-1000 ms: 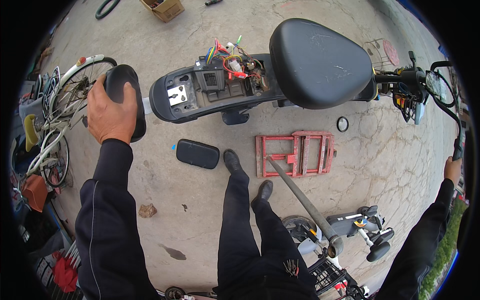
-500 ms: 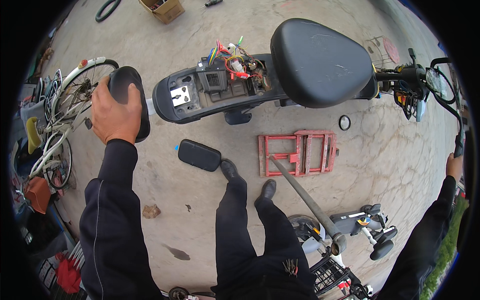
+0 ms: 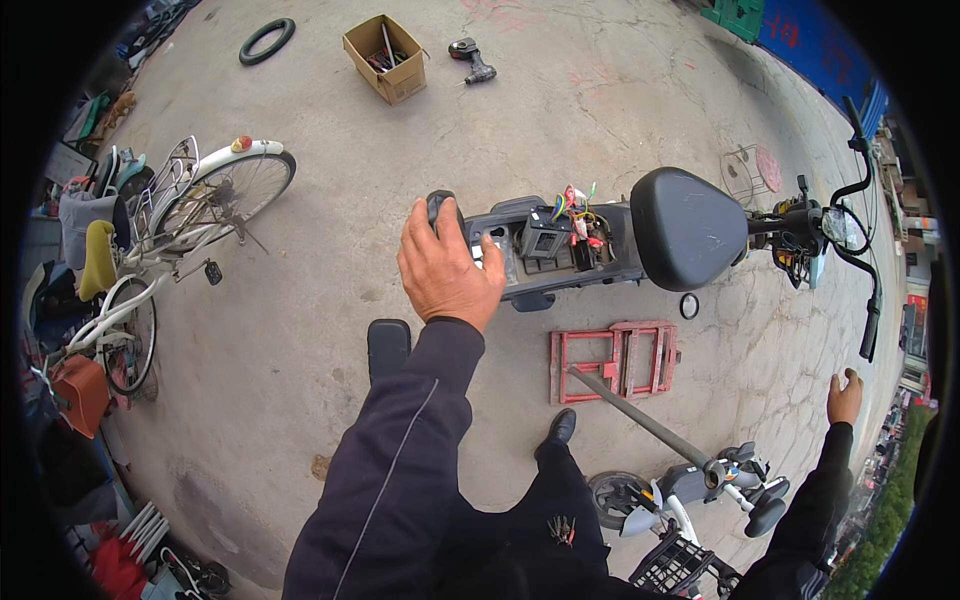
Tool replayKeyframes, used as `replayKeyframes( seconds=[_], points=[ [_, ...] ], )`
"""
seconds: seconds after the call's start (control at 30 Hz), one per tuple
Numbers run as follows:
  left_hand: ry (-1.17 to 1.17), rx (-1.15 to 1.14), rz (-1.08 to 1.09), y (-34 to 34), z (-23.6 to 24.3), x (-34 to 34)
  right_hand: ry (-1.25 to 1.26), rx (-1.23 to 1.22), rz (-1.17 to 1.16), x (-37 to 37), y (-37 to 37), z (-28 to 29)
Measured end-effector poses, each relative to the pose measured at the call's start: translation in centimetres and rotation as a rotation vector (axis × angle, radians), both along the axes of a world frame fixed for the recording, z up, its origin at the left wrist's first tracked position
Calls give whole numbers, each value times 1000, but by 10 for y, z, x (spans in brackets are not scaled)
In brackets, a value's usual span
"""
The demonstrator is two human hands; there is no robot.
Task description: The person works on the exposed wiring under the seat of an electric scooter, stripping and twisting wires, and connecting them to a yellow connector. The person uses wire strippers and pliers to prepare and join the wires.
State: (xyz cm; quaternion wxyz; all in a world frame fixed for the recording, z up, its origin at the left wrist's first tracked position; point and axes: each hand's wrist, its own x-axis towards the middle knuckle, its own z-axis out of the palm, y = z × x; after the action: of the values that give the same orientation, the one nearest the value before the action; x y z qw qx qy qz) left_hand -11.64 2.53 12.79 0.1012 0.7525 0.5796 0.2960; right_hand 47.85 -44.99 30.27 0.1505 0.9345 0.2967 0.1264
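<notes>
My left hand (image 3: 450,265) grips the black padded backrest (image 3: 440,205) at the tail of an electric scooter, fingers over its top and thumb on the side toward the seat. The hand hides most of the pad. Forward of it, the scooter's open rear compartment (image 3: 512,262) holds a black controller box (image 3: 545,235) and loose coloured wires (image 3: 575,205). The wide black seat (image 3: 685,228) is beyond that. My right hand (image 3: 846,397) is in the air with fingers apart, off the handlebar grip (image 3: 870,332), holding nothing.
A red metal frame (image 3: 612,362) with a long grey pole lies before the scooter, beside a smaller vehicle (image 3: 685,485). A black pad (image 3: 388,348) lies near my left sleeve. A white bicycle (image 3: 215,190) stands left; a cardboard box (image 3: 400,75) and cordless drill (image 3: 472,62) lie beyond.
My right hand has let go of the handlebar grip and its fingers have spread. My left hand stays on the backrest. The view has shifted, bringing the box and drill fully into sight.
</notes>
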Motion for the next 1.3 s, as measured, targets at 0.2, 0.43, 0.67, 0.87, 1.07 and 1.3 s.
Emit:
replayKeyframes(
  seconds=[0.2,0.43,0.67,0.87,1.07,1.3],
  points=[
    [-191,-318,-351,1,26,-41,816,413,95,-321,160,-42],
    [-733,-948,-683,-30,108,-163,1088,622,134,-507,344,-86],
    [-1406,-1150,-1195,95,208,-192,1201,810,148,-564,460,-125],
    [-1885,-1256,-1142,221,213,-106,975,604,62,-593,499,-115],
    [-2014,-1466,-1199,326,226,-42,937,554,-155,-602,526,-99],
    [-1918,-1686,-1476,377,268,7,763,559,-418,-620,550,-98]
  ],
)
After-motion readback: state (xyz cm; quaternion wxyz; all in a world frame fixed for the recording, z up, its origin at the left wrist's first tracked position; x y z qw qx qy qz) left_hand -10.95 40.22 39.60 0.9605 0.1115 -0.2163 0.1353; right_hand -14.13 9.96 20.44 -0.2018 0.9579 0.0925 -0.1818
